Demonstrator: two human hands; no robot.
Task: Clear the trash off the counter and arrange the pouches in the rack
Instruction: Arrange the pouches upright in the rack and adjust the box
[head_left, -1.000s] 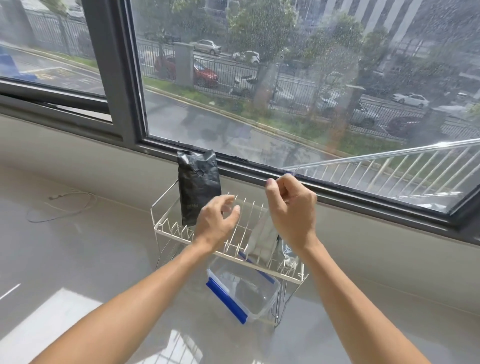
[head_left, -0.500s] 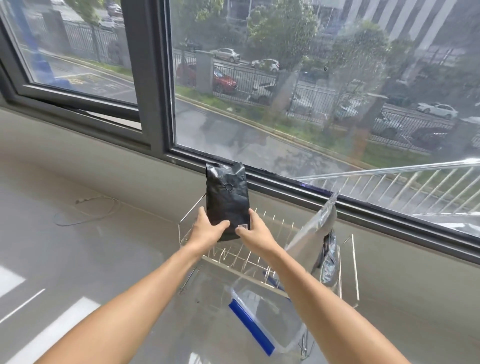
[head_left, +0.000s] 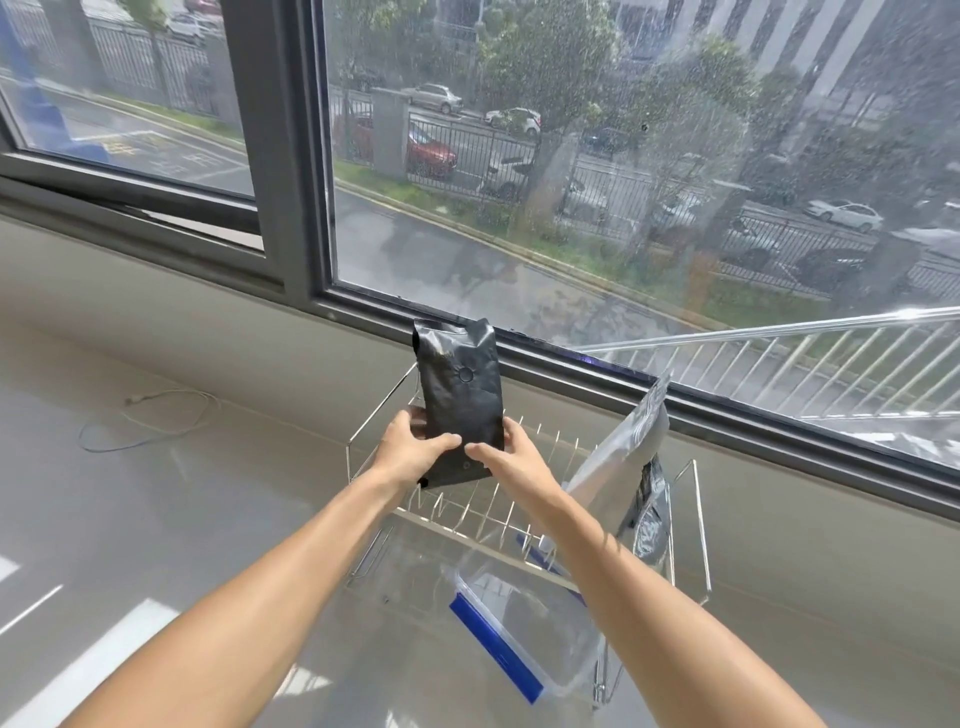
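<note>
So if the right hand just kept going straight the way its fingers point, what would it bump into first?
The right hand already grips the black pouch, so that comes first. Its fingers point toward the left hand, holding the pouch's other edge; depth there is hard to judge.

Head view, forward-down, close over counter (head_left: 156, 519) toward window (head_left: 571, 156)

Open rack (head_left: 524, 483) tines lie right of both hands' grip on the black pouch (head_left: 460, 400); farther right the leaning silver pouch (head_left: 618, 457) blocks passage; window frame (head_left: 571, 364) close behind.
</note>
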